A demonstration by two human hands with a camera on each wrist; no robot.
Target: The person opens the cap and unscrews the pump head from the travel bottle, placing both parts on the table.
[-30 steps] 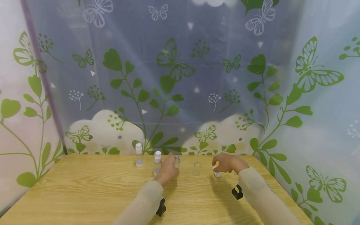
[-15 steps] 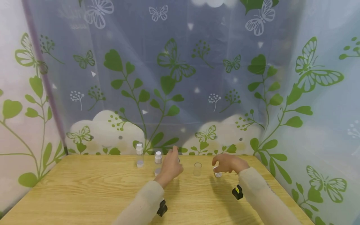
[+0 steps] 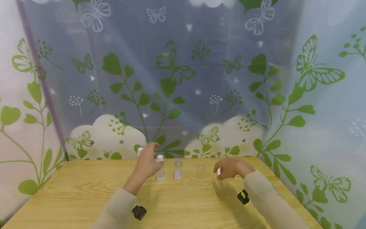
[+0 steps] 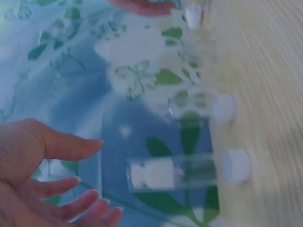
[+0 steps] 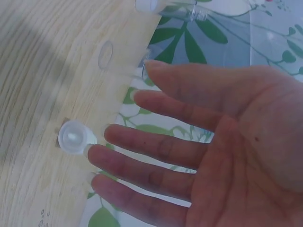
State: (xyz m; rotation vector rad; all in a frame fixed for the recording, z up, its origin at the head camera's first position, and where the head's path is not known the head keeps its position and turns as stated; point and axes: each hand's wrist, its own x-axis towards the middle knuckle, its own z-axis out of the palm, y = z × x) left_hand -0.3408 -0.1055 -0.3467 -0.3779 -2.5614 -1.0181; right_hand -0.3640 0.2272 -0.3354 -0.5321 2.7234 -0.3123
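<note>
My left hand (image 3: 147, 162) is raised behind the left end of a row of small clear bottles, fingers extended, holding nothing. It partly hides the leftmost bottle (image 3: 140, 150). Beside its thumb stands a second bottle (image 3: 160, 168) with a white top; the left wrist view shows a white-topped bottle (image 4: 158, 172) in front of the spread fingers (image 4: 78, 205). A third bottle (image 3: 178, 170), without a white top, stands farther right. My right hand (image 3: 232, 168) hovers over a small white cap (image 5: 74, 137), its loosely extended fingertips right at the cap's edge.
A clear empty cup-shaped cover (image 3: 200, 172) stands on the wooden table (image 3: 183, 203) between the third bottle and my right hand. Behind the table's back edge hangs a curtain (image 3: 183, 95) with leaves and butterflies. Black wrist cameras (image 3: 139, 212) sit under both forearms.
My left hand has left the third bottle and moved left to the leftmost bottles, so the third bottle now shows fully. The right hand stays nearly in place by the white cap.
</note>
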